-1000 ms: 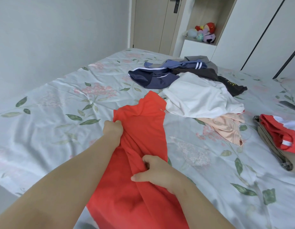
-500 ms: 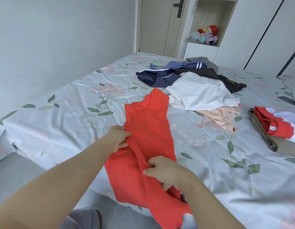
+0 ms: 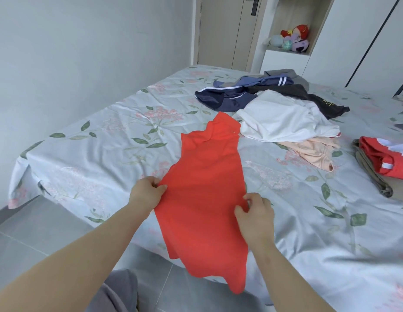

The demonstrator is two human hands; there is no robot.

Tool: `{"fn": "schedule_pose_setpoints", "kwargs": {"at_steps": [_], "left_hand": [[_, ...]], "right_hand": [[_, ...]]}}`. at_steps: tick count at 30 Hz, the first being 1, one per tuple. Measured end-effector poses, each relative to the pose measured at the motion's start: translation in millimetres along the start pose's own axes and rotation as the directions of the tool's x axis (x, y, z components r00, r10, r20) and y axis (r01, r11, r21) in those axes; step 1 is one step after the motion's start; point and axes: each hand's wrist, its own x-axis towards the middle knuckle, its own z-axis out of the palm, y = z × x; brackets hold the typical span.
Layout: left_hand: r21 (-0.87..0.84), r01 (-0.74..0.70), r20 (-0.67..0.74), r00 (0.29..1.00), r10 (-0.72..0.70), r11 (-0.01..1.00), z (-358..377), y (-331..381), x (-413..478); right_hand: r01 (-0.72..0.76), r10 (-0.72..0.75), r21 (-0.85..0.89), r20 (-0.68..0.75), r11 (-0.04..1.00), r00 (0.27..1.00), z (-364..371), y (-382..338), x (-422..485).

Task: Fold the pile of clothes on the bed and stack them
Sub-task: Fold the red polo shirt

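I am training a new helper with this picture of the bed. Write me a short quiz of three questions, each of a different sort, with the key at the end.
1. True or false: the left hand and the right hand each grip a side edge of the red garment.
2. Which end of the red garment hangs over the edge of the bed?
A. the near end
B. the far end
C. neither end
3. Short answer: what sits on the open shelf behind the bed?

Key: 1 true; 2 A; 3 plush toys.
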Motion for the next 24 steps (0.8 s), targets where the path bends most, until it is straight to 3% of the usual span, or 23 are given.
{"fn": "schedule_pose_setpoints", "kwargs": {"at_steps": [4,6,8,10,11,13,16,24], "left_hand": [[0.096,-0.016,0.071,0.997,0.009,0.995,3,5,0],[-0.021,0.012,0.223,0.975,-0.007,1.0,2,12,1],[-0.234,0.129,0.35,0.936,-0.041,0.964,-1,17,0],[-0.359,0.191,0.292,0.953,-0.084,0.914,-2,13,2],[-0.338,0.179,0.233,0.967,-0.102,0.924,-1,10,4],[-0.133,0.11,0.172,0.981,-0.086,0.985,4,6,8],[0.016,0.084,0.249,0.965,-0.085,0.996,9,20,17],[-0.178,0.108,0.267,0.962,-0.058,0.978,38,64,68]], "right_hand": [[-0.166,0.16,0.029,0.156,0.986,0.975,-2,10,15],[-0.199,0.176,0.082,0.227,0.977,0.958,-3,10,22],[-0.222,0.177,0.178,0.236,0.959,0.955,-8,11,28],[-0.287,0.223,0.32,0.221,0.903,0.949,-14,19,31],[-0.315,0.25,0.369,0.212,0.875,0.945,-16,23,31],[-0.337,0.261,0.386,0.237,0.859,0.936,-19,26,30],[-0.366,0.269,0.314,0.312,0.876,0.911,-19,21,40],[-0.35,0.246,0.4,0.288,0.847,0.926,12,-3,103]]}}
